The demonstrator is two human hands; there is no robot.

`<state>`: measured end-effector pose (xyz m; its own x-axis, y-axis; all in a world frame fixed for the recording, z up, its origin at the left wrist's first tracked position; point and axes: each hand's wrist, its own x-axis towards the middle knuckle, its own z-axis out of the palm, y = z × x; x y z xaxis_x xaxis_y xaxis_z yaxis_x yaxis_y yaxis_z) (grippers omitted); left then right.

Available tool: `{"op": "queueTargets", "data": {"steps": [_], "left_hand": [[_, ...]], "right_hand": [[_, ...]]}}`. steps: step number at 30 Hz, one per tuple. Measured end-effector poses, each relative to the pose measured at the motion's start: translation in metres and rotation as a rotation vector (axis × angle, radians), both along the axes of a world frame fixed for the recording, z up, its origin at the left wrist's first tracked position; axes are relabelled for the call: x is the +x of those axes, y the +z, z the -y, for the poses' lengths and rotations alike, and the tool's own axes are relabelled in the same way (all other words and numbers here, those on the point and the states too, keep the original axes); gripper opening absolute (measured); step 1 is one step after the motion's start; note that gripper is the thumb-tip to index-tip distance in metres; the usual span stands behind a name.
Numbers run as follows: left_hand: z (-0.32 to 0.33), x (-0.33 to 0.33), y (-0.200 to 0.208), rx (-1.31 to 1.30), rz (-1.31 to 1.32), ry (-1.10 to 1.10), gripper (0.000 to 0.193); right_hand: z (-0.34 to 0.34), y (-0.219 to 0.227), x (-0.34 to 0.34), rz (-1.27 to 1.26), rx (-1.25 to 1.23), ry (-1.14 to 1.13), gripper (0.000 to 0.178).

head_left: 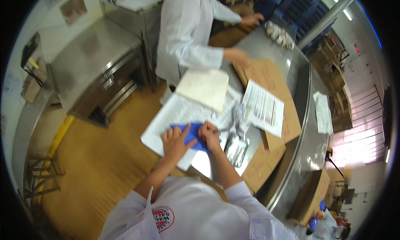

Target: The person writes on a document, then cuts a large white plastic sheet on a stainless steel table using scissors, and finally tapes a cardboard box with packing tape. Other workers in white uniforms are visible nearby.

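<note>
A small flat blue piece (192, 135), perhaps a sheet or pad, lies on white papers (166, 118) at the near end of the steel table. My left hand (175, 143) rests on it with fingers spread, pressing it down. Closed in a writing grip at its right side is my right hand (209, 136); a thin dark pen (218, 131) pokes out from the fingers, its tip hidden. Right of that hand sits a shiny silver wrapped packet (236, 150), with crumpled clear plastic (238, 115) just beyond it.
Past the papers lie a cream folder (204, 88) and a printed sheet (265, 106) on flattened cardboard (275, 79). A co-worker in a white coat (180, 35) stands at the far left side, arms over the table. A steel counter (91, 52) is at left.
</note>
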<state>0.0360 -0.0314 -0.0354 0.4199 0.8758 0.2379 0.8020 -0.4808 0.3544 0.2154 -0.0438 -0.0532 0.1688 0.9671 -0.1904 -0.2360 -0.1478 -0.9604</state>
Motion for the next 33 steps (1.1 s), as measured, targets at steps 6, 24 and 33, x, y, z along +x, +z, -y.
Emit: {"op": "queueTargets", "data": {"steps": [6,24,33], "left_hand": [[0.002,-0.01,0.019,0.106,0.062,0.005,0.063],[0.002,-0.004,0.003,0.133,0.052,-0.017,0.066],[-0.001,-0.003,-0.008,0.113,0.019,-0.008,0.061]], "right_hand": [[-0.009,0.013,-0.005,-0.025,0.087,0.018,0.017],[-0.004,0.014,-0.006,-0.059,0.145,0.017,0.017],[-0.002,0.012,-0.006,0.044,0.077,-0.001,0.013]]}}
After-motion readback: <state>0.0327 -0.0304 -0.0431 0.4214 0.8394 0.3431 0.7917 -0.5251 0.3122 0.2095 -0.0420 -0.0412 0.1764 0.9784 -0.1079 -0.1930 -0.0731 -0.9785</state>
